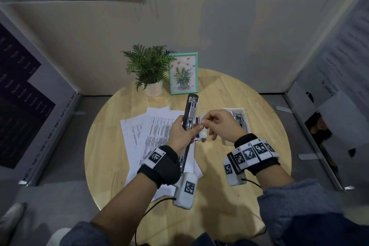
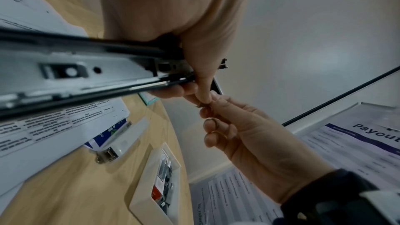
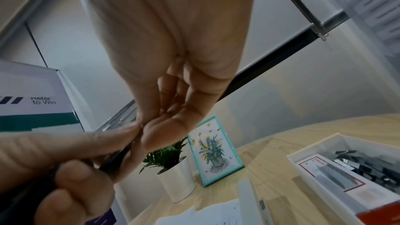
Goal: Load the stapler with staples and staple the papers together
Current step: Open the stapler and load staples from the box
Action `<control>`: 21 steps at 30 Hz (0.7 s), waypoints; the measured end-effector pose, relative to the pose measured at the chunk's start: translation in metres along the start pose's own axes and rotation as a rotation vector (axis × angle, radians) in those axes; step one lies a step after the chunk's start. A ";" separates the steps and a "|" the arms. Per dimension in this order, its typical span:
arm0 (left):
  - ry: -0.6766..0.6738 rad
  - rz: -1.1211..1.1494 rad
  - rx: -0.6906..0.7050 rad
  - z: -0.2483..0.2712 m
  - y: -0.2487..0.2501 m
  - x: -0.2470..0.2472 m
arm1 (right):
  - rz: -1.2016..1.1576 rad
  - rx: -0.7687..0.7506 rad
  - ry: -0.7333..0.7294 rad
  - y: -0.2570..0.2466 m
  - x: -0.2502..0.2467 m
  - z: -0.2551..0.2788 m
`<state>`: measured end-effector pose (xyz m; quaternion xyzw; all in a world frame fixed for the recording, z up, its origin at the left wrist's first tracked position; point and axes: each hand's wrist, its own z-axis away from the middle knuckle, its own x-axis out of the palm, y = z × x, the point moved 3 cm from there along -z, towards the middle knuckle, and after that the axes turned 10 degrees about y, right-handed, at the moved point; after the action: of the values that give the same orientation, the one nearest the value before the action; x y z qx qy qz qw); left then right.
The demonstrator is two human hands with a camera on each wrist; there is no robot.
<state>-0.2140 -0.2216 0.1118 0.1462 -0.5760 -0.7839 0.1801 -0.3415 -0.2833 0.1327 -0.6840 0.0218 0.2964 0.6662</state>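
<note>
My left hand (image 1: 186, 128) grips a long black stapler (image 1: 190, 110), swung open with its metal channel (image 2: 90, 73) facing up, above the papers (image 1: 153, 132). My right hand (image 1: 203, 123) pinches a small metal piece (image 2: 200, 106), seemingly a strip of staples, right at the left thumb tip (image 2: 204, 95) beside the stapler's edge. In the right wrist view the right fingertips (image 3: 151, 131) press together against the left thumb, and the staples are hidden. The printed sheets lie fanned on the round wooden table (image 1: 259, 110).
A white tray (image 1: 246, 124) with staple boxes and loose metal bits sits right of my hands. A small white device (image 1: 203, 134) and a purple box (image 1: 197, 136) lie between tray and papers. A potted plant (image 1: 149, 74) and a framed picture (image 1: 183, 74) stand at the table's back.
</note>
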 end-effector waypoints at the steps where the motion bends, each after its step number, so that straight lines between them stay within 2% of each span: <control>1: -0.003 0.004 0.001 0.001 0.000 0.000 | -0.001 -0.005 0.006 -0.001 -0.001 -0.001; 3: 0.002 0.018 -0.006 0.001 0.000 0.001 | 0.015 -0.043 0.081 -0.006 -0.005 -0.002; 7: -0.001 -0.013 -0.024 0.002 -0.001 0.001 | 0.005 -0.225 0.304 -0.026 -0.022 -0.007; 10: 0.009 -0.046 -0.046 0.003 0.000 0.004 | -0.043 -0.271 0.303 -0.035 -0.022 -0.014; 21: -0.006 -0.098 -0.010 0.008 0.006 0.013 | 0.158 -0.336 0.253 -0.035 -0.015 -0.024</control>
<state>-0.2285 -0.2229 0.1199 0.1710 -0.5649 -0.7950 0.1403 -0.3298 -0.3068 0.1688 -0.8134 0.1091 0.2590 0.5093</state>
